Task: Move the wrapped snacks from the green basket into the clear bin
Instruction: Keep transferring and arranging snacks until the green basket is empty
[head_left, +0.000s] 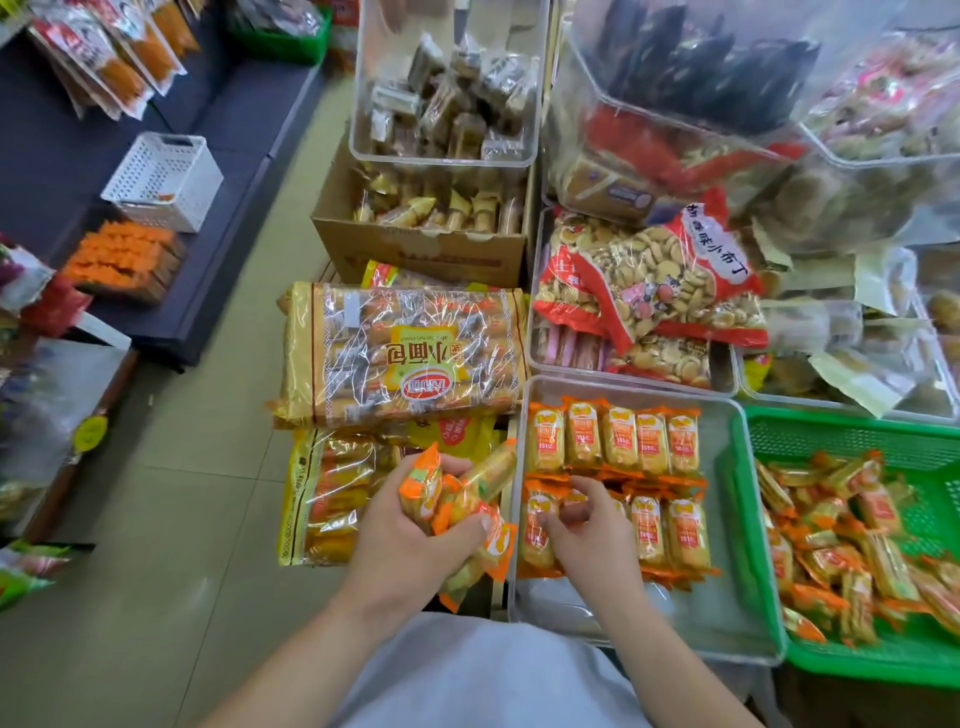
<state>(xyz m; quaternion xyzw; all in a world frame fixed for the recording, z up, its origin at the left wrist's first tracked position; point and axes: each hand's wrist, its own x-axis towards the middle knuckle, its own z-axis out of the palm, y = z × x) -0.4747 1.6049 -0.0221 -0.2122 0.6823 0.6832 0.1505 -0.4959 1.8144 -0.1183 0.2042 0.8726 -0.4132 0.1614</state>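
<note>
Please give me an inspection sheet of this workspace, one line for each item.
surface: tiled floor; what bears the clear bin is hidden.
job's things: clear bin holds two rows of snacks; green basket to its right holds more, loose.
clutter: bread bag, cardboard box, biscuit bag.
grippers: left hand grips several snacks; right hand over the near row, fingers curled, grip unclear.
cables: nothing seen.
surroundings: shop shelf with packets at left, white basket.
</note>
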